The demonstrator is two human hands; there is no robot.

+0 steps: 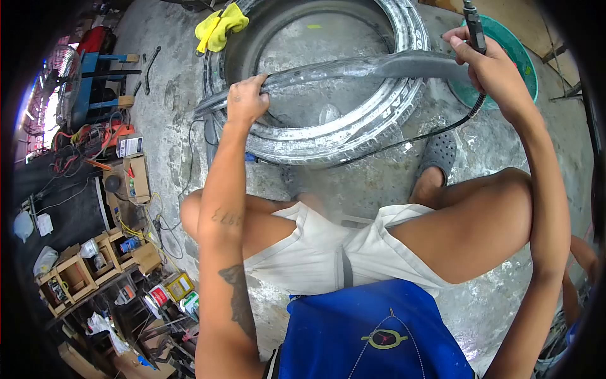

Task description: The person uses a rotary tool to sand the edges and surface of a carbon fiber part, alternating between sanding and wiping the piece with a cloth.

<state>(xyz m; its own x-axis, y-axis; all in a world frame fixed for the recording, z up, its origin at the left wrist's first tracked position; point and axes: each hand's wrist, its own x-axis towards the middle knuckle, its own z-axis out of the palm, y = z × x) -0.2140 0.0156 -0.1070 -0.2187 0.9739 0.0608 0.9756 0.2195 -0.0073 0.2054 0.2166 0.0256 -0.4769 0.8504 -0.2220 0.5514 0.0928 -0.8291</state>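
A long black rubber inner tube, flat in places and dusted grey, lies across the top of a tire on the floor. My left hand is closed around the tube near its left end. My right hand grips an air hose nozzle with a metal tip pointing up, close beside the tube's right end. From under that hand the black air hose curves down to the left, past the tire's near edge. Whether my right hand also touches the tube cannot be made out.
A yellow cloth rests on the tire's upper left rim. Behind my right hand stands a green basin. To the left are a fan, a blue floor jack, cables and wooden boxes. Part of another person's arm shows at right.
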